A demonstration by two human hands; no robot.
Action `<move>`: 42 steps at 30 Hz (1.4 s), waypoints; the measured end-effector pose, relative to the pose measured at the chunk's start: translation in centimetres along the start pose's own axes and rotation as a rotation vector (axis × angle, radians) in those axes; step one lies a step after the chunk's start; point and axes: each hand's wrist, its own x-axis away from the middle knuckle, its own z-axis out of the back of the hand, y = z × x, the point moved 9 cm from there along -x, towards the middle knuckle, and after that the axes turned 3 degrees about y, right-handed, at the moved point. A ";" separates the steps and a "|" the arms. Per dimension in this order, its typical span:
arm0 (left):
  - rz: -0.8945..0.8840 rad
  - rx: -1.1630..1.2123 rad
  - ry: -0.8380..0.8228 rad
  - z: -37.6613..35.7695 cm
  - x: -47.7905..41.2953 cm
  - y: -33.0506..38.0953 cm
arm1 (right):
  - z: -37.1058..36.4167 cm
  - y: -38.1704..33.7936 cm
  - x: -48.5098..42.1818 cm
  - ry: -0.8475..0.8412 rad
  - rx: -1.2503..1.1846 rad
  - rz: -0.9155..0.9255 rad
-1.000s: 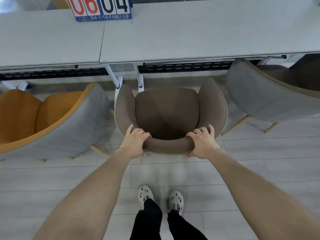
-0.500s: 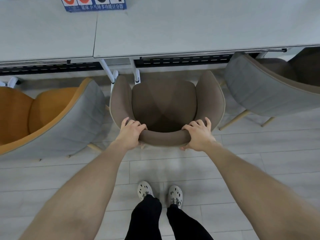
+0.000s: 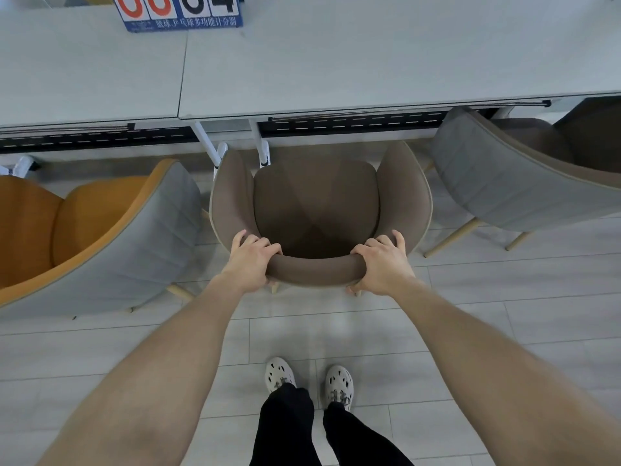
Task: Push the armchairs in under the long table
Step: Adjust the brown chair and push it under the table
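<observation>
Pale grey plank floor (image 3: 504, 331), w/ a long table (image 3: 336, 62) of light grey tops running across the far side. The brown armchair (image 3: 316, 203) stands facing the table, its seat front just short of the table edge, not under it yet.

Left hand (image 3: 250, 260) grips the top of the brown armchair's backrest at its left corner: fingers curled over the rim into the seat side, thumb underneath on the outer shell. Right hand (image 3: 383, 264) does the same at the right corner, fingers wrapped over, thumb tip showing below the shell. Both arms stretched out nearly straight.

Edges & room: two white table legs (image 3: 258, 139) come down right in front of the brown armchair, near its left arm tip; touching or just apart, can't tell. A black perforated tray (image 3: 353, 124) hangs under the tabletop ahead of the chair. Left of the brown armchair sits an orange armchair (image 3: 84, 223) w/ grey back, turned at an angle, only a narrow strip of floor btwn them. Right of it a grey-backed armchair (image 3: 504, 183), partly under the table, w/ a wider gap. Behind the brown armchair is open floor, where the person's pale shoes (image 3: 280, 375) stand side by side. Beyond it, on the table, a blue scoreboard (image 3: 181, 11) at the far edge.
</observation>
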 end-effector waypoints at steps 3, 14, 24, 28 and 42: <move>0.005 -0.014 -0.003 -0.2 0.2 0.1 | 0.0 0.0 0.3 -0.003 -0.010 -0.005; 0.018 0.013 -0.013 -0.8 0.8 0.2 | -0.5 0.0 0.7 -0.010 -0.014 -0.011; 0.011 0.034 -0.023 -0.8 1.0 0.0 | -0.6 -0.5 1.2 -0.010 -0.011 -0.020; 0.003 0.014 -0.037 -0.9 1.5 0.3 | -1.0 -0.7 2.0 -0.024 -0.021 -0.009; 0.022 0.018 -0.006 -1.2 1.0 0.6 | -1.1 0.4 1.3 -0.056 -0.027 0.013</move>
